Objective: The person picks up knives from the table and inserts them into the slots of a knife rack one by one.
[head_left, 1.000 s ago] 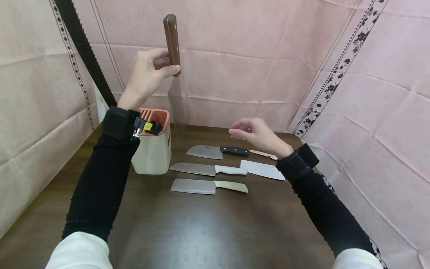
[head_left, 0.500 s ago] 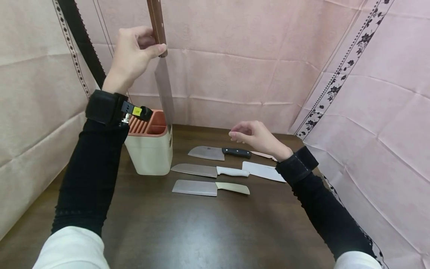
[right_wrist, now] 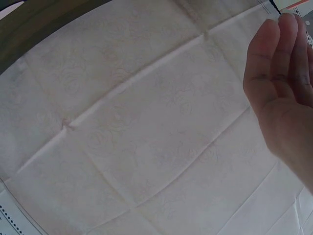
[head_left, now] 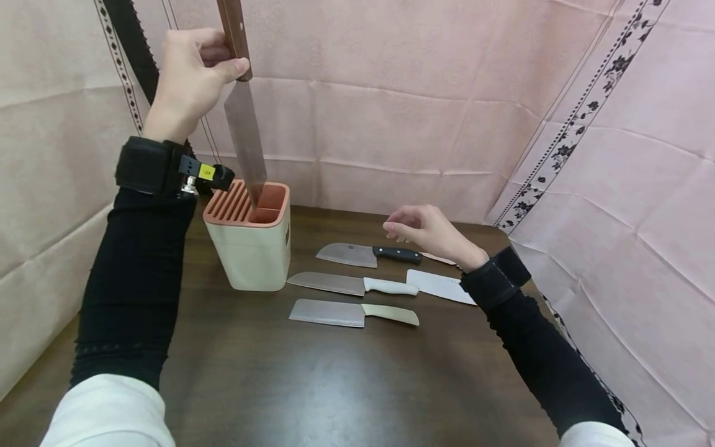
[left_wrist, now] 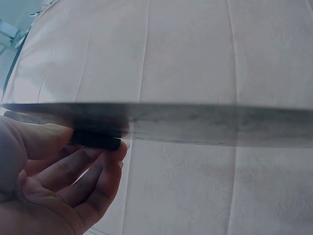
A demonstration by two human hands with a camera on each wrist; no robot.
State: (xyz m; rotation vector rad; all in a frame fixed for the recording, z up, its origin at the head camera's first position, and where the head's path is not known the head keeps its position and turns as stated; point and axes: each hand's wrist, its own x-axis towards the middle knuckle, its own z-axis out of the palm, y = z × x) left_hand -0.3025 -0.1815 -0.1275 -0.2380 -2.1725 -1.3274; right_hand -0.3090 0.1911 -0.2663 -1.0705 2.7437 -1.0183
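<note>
My left hand (head_left: 187, 81) pinches a kitchen knife by its brown wooden handle (head_left: 234, 37), high on the left. Its blade (head_left: 246, 133) points downward, the tip over the top of a cream knife block (head_left: 251, 257) with a slotted orange lid (head_left: 229, 205). Whether the tip has entered an opening, I cannot tell. In the left wrist view the blade (left_wrist: 205, 125) stretches across, blurred, with thumb and fingers (left_wrist: 98, 191) at the handle. My right hand (head_left: 427, 230) hovers loosely curled beyond the black-handled knife (head_left: 396, 254), holding nothing; the right wrist view shows its relaxed fingers (right_wrist: 283, 58).
On the brown table (head_left: 313, 385) lie a white-handled knife (head_left: 335, 283), a knife with a pale green handle (head_left: 329, 312), a white blade (head_left: 438, 285) and a pink piece (head_left: 439, 257), both partly behind the right arm. Pink cloth (head_left: 391, 124) hangs around the table.
My left hand has moved left and up with the brown-handled knife, bringing its blade over the knife block. The view has shifted slightly; the right hand stays about where it was.
</note>
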